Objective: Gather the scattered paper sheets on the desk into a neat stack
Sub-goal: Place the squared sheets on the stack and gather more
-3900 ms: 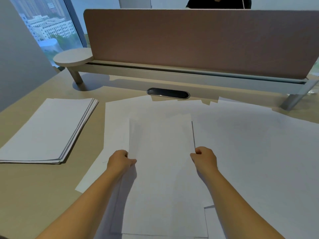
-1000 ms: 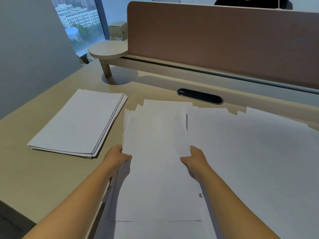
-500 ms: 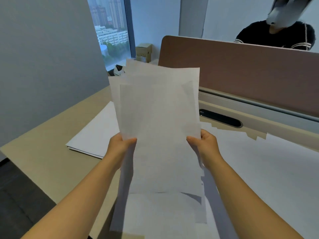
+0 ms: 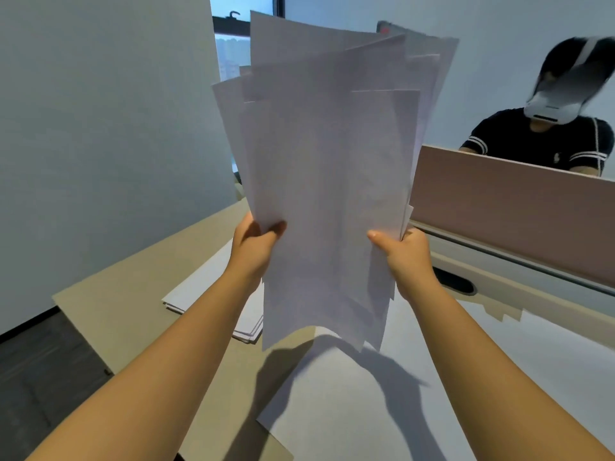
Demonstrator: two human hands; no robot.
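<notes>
I hold a loose bunch of white paper sheets [image 4: 332,168] upright in the air above the desk, their top edges fanned and uneven. My left hand [image 4: 254,249] grips the bunch's left edge, thumb in front. On the right edge, my right hand [image 4: 404,252] grips it the same way. A neat stack of paper [image 4: 206,287] lies on the desk to the left, partly hidden behind my left arm and the held sheets. More white sheets [image 4: 449,377] lie spread over the desk on the right, under my right arm.
The beige desk [image 4: 133,314] ends at its left edge over a dark floor. A pink divider panel [image 4: 515,207] stands along the back, with a dark cable slot [image 4: 457,282] before it. A person [image 4: 545,138] sits behind the panel. A grey wall is at left.
Both hands have lifted the gathered sheets off the desk and raised them upright, higher than half a second ago. The view has tilted up and to the left.
</notes>
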